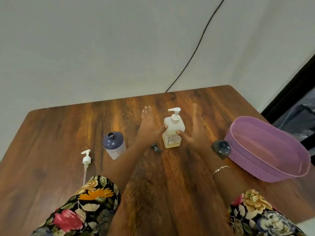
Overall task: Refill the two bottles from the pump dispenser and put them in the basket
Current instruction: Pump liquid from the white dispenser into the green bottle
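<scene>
A white pump dispenser [173, 129] with yellowish liquid stands upright mid-table. My left hand [150, 125] and my right hand [194, 128] flank it with fingers straight, both thumbs touching its front. A dark blue bottle [113, 144] with its mouth uncapped stands to the left. A second dark bottle [221, 149] sits against the front of the purple basket [272, 169] at the right. A small dark cap [156, 148] lies just in front of the dispenser. A loose white pump head with its tube [86, 161] lies at the left.
The wooden table [170, 176] ends against a pale wall; a black cable [196, 48] runs down the wall to its far edge. Floral sleeves cover both forearms near the bottom. A bracelet [219, 170] is on my right wrist.
</scene>
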